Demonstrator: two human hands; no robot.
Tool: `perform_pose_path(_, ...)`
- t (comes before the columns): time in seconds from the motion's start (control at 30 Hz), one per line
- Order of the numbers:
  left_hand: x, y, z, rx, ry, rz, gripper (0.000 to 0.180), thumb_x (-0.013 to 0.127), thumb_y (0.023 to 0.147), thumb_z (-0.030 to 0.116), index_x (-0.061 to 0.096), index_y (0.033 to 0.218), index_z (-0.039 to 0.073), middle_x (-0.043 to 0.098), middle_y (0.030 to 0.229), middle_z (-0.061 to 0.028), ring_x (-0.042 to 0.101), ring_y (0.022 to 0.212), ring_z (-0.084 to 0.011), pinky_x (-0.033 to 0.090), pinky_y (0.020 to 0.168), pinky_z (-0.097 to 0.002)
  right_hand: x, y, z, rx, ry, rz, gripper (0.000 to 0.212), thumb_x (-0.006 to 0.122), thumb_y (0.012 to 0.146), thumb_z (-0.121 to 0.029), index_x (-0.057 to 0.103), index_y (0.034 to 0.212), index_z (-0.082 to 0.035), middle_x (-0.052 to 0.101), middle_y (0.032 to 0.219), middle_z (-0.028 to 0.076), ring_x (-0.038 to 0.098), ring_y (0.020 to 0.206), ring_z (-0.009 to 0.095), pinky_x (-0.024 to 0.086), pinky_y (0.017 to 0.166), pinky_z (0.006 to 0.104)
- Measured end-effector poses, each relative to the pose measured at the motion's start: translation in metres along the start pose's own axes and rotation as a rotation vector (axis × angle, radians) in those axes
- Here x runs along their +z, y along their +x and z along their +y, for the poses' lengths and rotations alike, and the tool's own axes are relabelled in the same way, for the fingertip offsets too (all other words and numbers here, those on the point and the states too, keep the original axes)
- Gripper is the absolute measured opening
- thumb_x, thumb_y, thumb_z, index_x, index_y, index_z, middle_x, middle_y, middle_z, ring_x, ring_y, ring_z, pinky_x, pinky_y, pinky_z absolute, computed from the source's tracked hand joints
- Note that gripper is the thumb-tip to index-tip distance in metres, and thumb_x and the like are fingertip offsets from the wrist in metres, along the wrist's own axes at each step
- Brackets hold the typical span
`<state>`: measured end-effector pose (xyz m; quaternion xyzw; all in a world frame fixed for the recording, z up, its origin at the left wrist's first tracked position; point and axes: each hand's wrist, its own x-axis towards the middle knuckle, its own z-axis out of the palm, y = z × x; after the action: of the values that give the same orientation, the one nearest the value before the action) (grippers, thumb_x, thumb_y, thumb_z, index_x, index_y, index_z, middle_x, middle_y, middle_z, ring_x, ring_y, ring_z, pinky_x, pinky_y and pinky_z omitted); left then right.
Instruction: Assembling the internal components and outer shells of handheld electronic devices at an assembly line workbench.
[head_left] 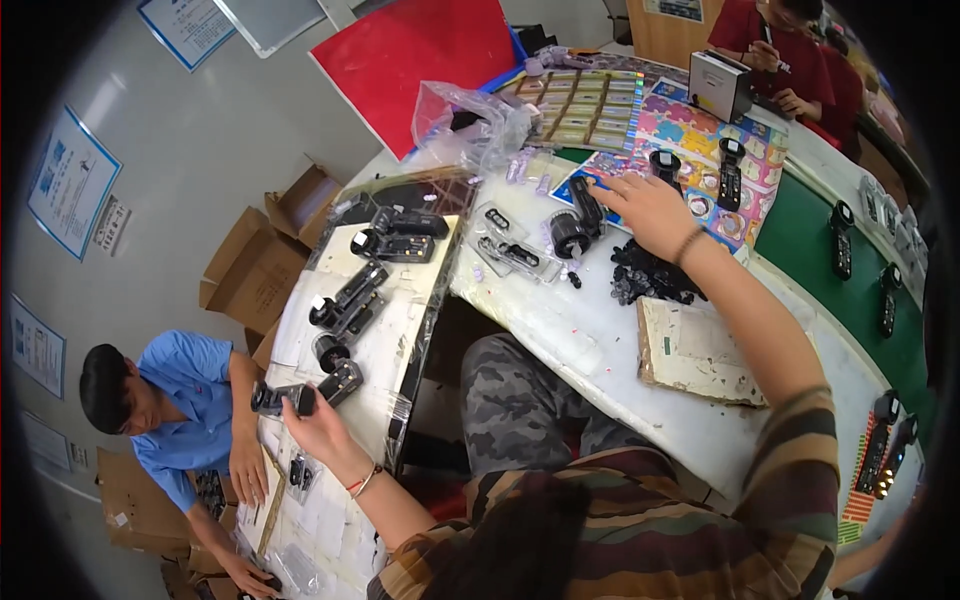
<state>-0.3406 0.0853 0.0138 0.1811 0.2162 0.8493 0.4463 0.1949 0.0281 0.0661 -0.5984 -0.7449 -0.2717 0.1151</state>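
Observation:
My left hand (318,425) is closed around a black handheld device part (280,398), above the left table's near end. Beside it lies another black body (342,382), next to a black cylindrical part (330,352). My right hand (650,215) reaches over the white table with its fingers stretched out. Its fingertips are at the edge of a black device body (588,205), which is next to a round black motor-like part (570,235). Whether they press on that body is hard to see. Below the right hand is a heap of small black pieces (650,272).
More black devices (400,235) lie on the left table. A worn white board (690,350) rests near my right forearm. Clear plastic bagging (470,125) and a red board (410,70) are at the back. One co-worker in blue (185,400) sits left; another in red (790,60) sits far right.

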Motion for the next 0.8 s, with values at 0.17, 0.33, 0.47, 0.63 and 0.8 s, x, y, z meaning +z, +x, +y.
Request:
perform_pose_path(0.17, 0.022, -0.022, 0.003, 0.016, 0.224, 0.035, 0.057, 0.057, 0.088, 0.015, 0.029, 0.135, -0.001, 0.027, 0.143, -0.0083, 0.017, 0.136, -0.0201, 0.018, 0.109, -0.0434, 0.072, 0.039, 0.024, -0.218, -0.12, -0.159, 0.039, 0.05, 0.083, -0.011, 0.052, 0.119, -0.025, 0.044, 0.135, 0.002, 0.043, 0.123, 0.023, 0.036, 0.102, 0.0391)
perform_pose_path(0.33, 0.071, -0.091, -0.02, 0.242, 0.479, -0.2, 0.06, 0.046, 0.09, 0.004, 0.019, 0.143, -0.002, 0.02, 0.149, -0.0129, 0.018, 0.138, -0.0231, 0.021, 0.11, -0.0373, 0.077, 0.044, 0.03, -0.425, -0.071, -0.2, 0.036, 0.073, 0.06, -0.023, 0.063, 0.094, -0.016, 0.058, 0.116, 0.003, 0.042, 0.124, 0.022, 0.033, 0.103, 0.0382)
perform_pose_path(0.47, 0.081, -0.13, -0.074, 0.056, 0.606, -0.531, 0.048, 0.043, 0.088, -0.003, 0.036, 0.136, -0.003, 0.036, 0.142, -0.0149, 0.033, 0.132, -0.0254, 0.031, 0.106, -0.0393, 0.004, 0.031, -0.006, -0.246, 0.217, -0.304, 0.04, 0.072, 0.064, -0.029, 0.057, 0.095, -0.009, 0.062, 0.098, 0.007, 0.055, 0.103, 0.029, 0.043, 0.088, 0.0399)
perform_pose_path(0.63, 0.103, -0.178, -0.127, -0.486, 0.504, -0.885, 0.047, 0.035, 0.099, 0.028, 0.034, 0.137, -0.001, 0.035, 0.141, -0.0152, 0.035, 0.131, -0.0284, 0.03, 0.107, -0.0401, -0.055, -0.032, -0.049, 0.187, 0.958, -0.286, 0.045, 0.069, 0.077, -0.039, 0.054, 0.103, -0.006, 0.062, 0.081, 0.014, 0.063, 0.073, 0.027, 0.048, 0.064, 0.0364)
perform_pose_path(0.8, 0.145, -0.217, -0.156, -1.338, -0.031, -0.664, 0.065, 0.029, 0.095, 0.053, 0.04, 0.129, -0.001, 0.051, 0.123, -0.0223, 0.056, 0.102, -0.0312, 0.044, 0.09, -0.0446, -0.087, -0.099, -0.117, 0.583, 1.793, -0.417, 0.036, 0.062, 0.089, -0.02, 0.046, 0.116, -0.002, 0.057, 0.085, 0.004, 0.055, 0.071, 0.007, 0.047, 0.062, 0.0234)
